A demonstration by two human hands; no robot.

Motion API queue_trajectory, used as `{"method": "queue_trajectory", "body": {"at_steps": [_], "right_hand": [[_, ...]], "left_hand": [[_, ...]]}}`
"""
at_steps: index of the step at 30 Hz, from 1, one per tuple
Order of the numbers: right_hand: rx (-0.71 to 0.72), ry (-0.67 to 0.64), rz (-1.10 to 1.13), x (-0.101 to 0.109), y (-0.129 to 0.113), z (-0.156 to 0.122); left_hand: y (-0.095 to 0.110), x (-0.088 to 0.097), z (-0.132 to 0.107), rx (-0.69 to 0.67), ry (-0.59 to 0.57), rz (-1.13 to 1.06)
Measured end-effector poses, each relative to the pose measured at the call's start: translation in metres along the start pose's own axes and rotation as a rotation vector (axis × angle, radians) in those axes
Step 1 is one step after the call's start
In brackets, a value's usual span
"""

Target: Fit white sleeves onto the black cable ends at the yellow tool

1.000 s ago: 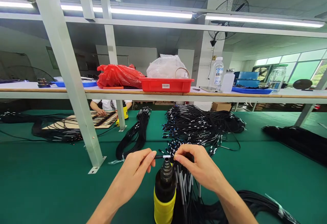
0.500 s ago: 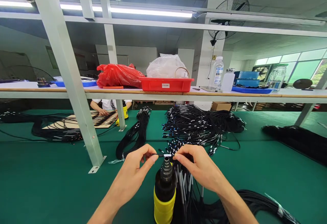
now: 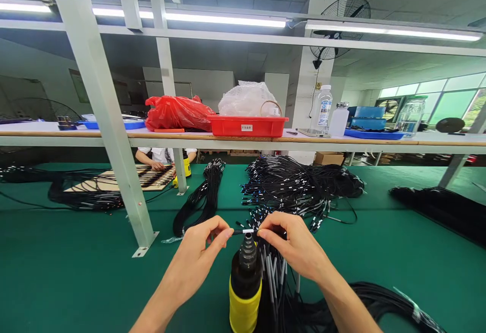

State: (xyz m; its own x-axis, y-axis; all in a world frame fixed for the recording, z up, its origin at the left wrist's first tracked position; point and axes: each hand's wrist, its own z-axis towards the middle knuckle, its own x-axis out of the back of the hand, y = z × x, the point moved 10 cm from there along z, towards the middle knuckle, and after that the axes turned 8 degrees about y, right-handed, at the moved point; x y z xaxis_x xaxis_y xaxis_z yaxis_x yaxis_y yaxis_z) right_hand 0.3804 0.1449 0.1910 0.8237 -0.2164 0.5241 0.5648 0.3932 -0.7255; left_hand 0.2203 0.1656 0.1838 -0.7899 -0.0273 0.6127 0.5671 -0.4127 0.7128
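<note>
Black cable, one length with one white sleeve, spans the gap between two hands, right at the mouth of one upturned nozzle on a yellow-and-black hot-air gun. One red tray, one red plastic bag and two bottles stand on the shelf. The left hand reaches in from lower left, thumb and forefinger pinching the cable left of the sleeve; the right hand, from lower right, pinches it on the other side, wrist bent inward.
</note>
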Motion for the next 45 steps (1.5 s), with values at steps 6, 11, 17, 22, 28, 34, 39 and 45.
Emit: {"method": "queue_trajectory", "body": {"at_steps": [6, 11, 17, 22, 28, 34, 39, 45], "right_hand": [[-0.013, 0.022, 0.02, 0.002, 0.0, 0.002], [-0.013, 0.012, 0.018, 0.002, 0.002, 0.001], [0.005, -0.071, -0.056, -0.005, 0.0, -0.005], [0.015, -0.04, -0.011, -0.004, -0.003, -0.004], [0.002, -0.02, 0.038, -0.006, -0.003, -0.005], [0.002, -0.054, -0.001, -0.01, -0.003, -0.008], [-0.014, 0.001, 0.046, -0.008, -0.002, -0.005], [-0.024, -0.056, -0.003, -0.013, 0.002, -0.011]], "left_hand": [[0.001, 0.001, -0.001, -0.028, 0.023, -0.037], [0.005, 0.002, -0.003, -0.053, 0.027, -0.049], [0.002, -0.001, -0.005, -0.047, 0.022, 0.119], [0.003, 0.0, -0.006, -0.043, 0.024, 0.088], [0.006, 0.004, -0.007, -0.045, 0.052, 0.053], [0.001, 0.004, -0.005, -0.048, 0.078, 0.075], [0.003, 0.004, -0.007, -0.05, 0.062, 0.03], [0.005, 0.005, -0.006, -0.054, 0.095, 0.082]]}}
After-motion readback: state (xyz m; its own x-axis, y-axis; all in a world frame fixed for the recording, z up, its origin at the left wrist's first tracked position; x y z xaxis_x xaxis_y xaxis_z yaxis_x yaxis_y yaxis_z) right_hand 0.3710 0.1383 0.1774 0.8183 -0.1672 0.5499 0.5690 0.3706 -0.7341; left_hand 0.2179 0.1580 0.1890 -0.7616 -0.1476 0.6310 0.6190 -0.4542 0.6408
